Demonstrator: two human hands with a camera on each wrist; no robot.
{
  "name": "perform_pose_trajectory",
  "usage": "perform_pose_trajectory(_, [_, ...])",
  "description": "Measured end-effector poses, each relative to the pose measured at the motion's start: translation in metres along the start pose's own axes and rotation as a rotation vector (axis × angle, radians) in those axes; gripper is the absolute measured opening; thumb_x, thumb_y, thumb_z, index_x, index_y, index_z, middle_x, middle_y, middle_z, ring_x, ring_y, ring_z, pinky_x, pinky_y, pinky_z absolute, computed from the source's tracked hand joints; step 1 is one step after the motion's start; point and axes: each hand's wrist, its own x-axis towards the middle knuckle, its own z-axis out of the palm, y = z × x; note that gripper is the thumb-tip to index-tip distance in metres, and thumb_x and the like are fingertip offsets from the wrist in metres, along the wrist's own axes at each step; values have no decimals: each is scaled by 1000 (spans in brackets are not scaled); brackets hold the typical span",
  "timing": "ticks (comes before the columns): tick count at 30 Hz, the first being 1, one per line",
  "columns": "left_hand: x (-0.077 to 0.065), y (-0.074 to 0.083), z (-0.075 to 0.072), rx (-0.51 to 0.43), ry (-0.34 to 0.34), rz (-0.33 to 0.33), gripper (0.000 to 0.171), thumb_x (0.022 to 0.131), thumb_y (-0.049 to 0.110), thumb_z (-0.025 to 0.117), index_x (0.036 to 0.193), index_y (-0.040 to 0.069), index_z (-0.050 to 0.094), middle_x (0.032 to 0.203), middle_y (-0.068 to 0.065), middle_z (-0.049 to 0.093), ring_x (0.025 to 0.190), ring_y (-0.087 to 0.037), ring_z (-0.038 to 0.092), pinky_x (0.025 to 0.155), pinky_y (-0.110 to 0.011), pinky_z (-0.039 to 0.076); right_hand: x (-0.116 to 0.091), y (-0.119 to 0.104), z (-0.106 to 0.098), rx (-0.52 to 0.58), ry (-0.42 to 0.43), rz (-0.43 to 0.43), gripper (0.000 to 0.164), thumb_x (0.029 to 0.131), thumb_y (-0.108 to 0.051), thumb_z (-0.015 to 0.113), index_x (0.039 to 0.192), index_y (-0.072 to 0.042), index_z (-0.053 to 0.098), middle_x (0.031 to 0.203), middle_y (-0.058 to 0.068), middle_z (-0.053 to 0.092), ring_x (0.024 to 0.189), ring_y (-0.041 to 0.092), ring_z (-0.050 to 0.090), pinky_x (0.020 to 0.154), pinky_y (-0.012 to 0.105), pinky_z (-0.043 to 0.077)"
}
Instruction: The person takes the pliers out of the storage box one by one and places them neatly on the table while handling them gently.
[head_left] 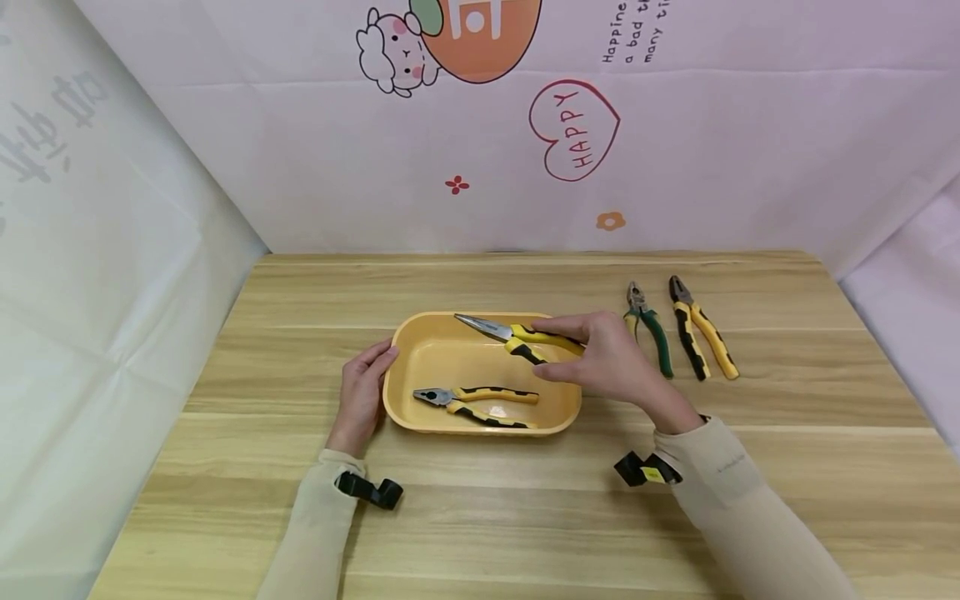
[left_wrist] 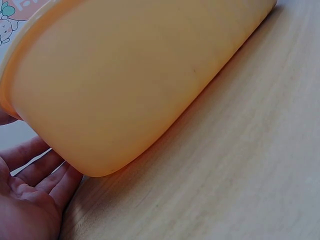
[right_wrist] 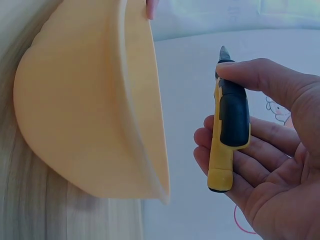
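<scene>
My right hand [head_left: 611, 362] holds long-nose pliers [head_left: 536, 336] with yellow and black handles above the right part of a yellow plastic basin [head_left: 480, 432]. Their pointed tips face left. In the right wrist view the thumb presses one handle of the pliers [right_wrist: 232, 117] and the fingers lie behind the other. At the basin's left end, my left hand [head_left: 365, 393] grips the wall, thumb at the rim and fingers along the outside. Combination pliers [head_left: 491, 393] with yellow and black handles lie inside the basin near its front wall, jaws toward the left.
On the table's right side lie pliers with green handles [head_left: 660, 342], partly hidden behind my right hand, and another pair with yellow and black handles [head_left: 708, 337]. A printed white cloth [head_left: 360, 167] hangs behind the wooden table [head_left: 525, 517].
</scene>
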Motion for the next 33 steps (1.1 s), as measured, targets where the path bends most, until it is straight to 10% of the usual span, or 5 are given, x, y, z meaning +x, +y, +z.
perform_pose_trajectory(14, [-1, 1, 3, 19, 22, -3, 40, 102, 7, 59, 133, -17, 55, 130, -25, 61, 102, -14, 69, 91, -26, 58, -22, 19, -17, -9, 98, 13, 51, 80, -21, 89, 127, -10, 72, 127, 7, 70, 124, 25, 60, 100, 48, 52])
perform_pose_trajectory(33, [-3, 2, 2, 37, 11, -7, 38, 102, 8, 58, 134, -13, 57, 135, -26, 57, 106, -14, 68, 93, -28, 57, -58, 45, -36, -3, 196, 83, 53, 82, -24, 88, 129, -9, 70, 131, 14, 66, 125, 30, 58, 80, 8, 51])
